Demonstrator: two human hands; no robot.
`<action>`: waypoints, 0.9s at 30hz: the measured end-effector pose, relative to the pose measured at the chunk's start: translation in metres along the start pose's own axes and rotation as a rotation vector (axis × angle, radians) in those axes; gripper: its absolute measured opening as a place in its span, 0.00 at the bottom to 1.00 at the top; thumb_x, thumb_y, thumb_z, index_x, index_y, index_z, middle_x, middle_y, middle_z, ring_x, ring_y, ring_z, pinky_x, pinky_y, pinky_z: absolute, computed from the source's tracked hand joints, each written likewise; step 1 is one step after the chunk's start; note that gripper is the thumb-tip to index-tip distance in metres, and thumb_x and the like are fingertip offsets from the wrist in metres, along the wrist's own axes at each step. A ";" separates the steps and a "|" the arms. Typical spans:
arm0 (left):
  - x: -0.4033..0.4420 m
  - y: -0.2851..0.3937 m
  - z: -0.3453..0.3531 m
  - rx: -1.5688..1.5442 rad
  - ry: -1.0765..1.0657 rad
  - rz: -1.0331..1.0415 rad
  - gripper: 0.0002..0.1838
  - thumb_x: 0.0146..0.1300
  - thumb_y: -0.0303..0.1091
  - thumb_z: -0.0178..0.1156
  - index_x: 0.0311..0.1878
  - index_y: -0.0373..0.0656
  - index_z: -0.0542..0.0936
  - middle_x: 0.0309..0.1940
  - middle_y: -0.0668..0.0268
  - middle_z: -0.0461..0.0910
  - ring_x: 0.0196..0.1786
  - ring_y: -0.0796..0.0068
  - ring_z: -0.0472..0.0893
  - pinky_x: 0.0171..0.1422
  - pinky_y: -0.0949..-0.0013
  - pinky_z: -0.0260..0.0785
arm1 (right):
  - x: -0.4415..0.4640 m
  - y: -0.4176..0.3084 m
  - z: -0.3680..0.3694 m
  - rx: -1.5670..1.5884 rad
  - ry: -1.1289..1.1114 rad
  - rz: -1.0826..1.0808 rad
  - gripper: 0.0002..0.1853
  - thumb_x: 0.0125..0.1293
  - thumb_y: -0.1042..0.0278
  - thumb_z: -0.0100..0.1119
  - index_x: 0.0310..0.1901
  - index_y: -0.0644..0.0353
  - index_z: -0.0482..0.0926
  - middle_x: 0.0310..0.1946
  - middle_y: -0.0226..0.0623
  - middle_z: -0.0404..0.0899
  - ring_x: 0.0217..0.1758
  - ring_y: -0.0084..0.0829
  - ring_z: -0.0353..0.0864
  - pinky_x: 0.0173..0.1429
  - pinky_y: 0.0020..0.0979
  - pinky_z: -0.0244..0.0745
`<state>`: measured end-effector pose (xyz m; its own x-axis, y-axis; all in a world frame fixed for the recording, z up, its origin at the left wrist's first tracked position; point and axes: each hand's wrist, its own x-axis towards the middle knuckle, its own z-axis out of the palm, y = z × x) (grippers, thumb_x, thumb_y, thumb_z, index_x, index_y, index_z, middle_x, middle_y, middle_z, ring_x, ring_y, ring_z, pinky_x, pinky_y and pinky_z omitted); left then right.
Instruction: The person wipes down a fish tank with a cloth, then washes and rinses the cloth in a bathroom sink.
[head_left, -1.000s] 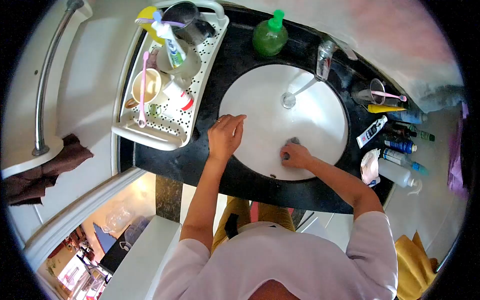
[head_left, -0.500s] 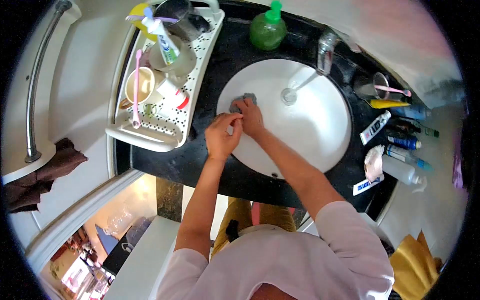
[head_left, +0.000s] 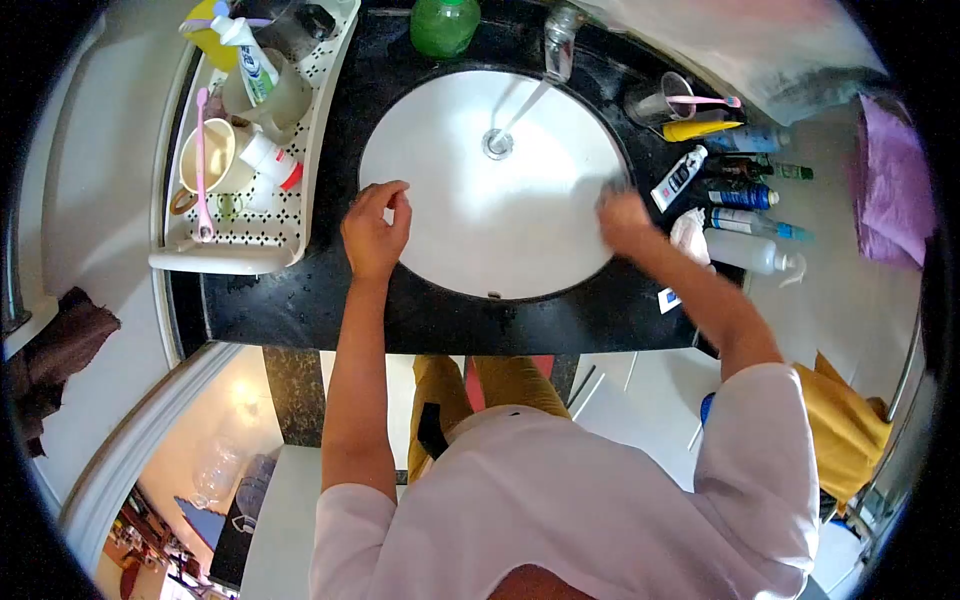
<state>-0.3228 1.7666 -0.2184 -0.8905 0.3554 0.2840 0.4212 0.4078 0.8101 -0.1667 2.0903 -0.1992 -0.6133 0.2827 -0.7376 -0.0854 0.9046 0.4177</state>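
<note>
The white oval sink [head_left: 480, 250] is set in a black countertop, its drain at the back and a thin stream of water falling from the tap [head_left: 560, 45]. Over the sink's left rim hovers my left hand [head_left: 374, 230], fingers loosely bent, thumb a little apart, nothing in it. At the right rim, my right hand [head_left: 627, 222] is closed and smeared by motion. A bit of grey cloth [head_left: 614, 188] shows at its fingers; most of the cloth is hidden under the hand.
A white perforated tray [head_left: 235, 262] with a mug, toothbrushes and tubes stands on the left. A green bottle [head_left: 445, 28] sits behind the sink. Along the right lie a toothpaste tube [head_left: 680, 178], a plastic cup [head_left: 655, 100], a yellow tube [head_left: 700, 128] and several bottles.
My right hand has swept from the sink's left side across to its right rim with the grey cloth. My left hand has parted from it and stays by the left rim. The view has shifted.
</note>
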 end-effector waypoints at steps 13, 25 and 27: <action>0.004 0.006 0.001 0.093 -0.067 -0.010 0.05 0.51 0.27 0.60 0.33 0.45 0.81 0.26 0.66 0.80 0.30 0.69 0.80 0.36 0.69 0.72 | 0.005 -0.142 -0.007 1.080 -0.021 -0.477 0.22 0.60 0.55 0.53 0.52 0.59 0.74 0.51 0.47 0.76 0.54 0.46 0.75 0.59 0.45 0.67; 0.006 0.007 0.001 0.130 -0.083 0.005 0.06 0.49 0.24 0.60 0.32 0.44 0.81 0.25 0.65 0.80 0.28 0.68 0.80 0.35 0.68 0.71 | 0.110 -0.126 -0.029 0.966 0.463 0.022 0.21 0.59 0.70 0.50 0.56 0.51 0.69 0.53 0.51 0.66 0.48 0.51 0.76 0.50 0.47 0.75; 0.004 0.003 0.003 0.110 -0.061 0.022 0.06 0.49 0.24 0.60 0.32 0.44 0.81 0.25 0.65 0.79 0.28 0.68 0.79 0.35 0.68 0.71 | 0.074 -0.164 -0.021 0.906 0.476 -0.254 0.23 0.58 0.70 0.52 0.57 0.46 0.69 0.55 0.51 0.65 0.55 0.52 0.72 0.59 0.54 0.67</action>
<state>-0.3247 1.7725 -0.2162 -0.8704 0.4141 0.2665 0.4594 0.4879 0.7422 -0.2142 1.9562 -0.3111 -0.9212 0.0748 -0.3817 0.2438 0.8757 -0.4168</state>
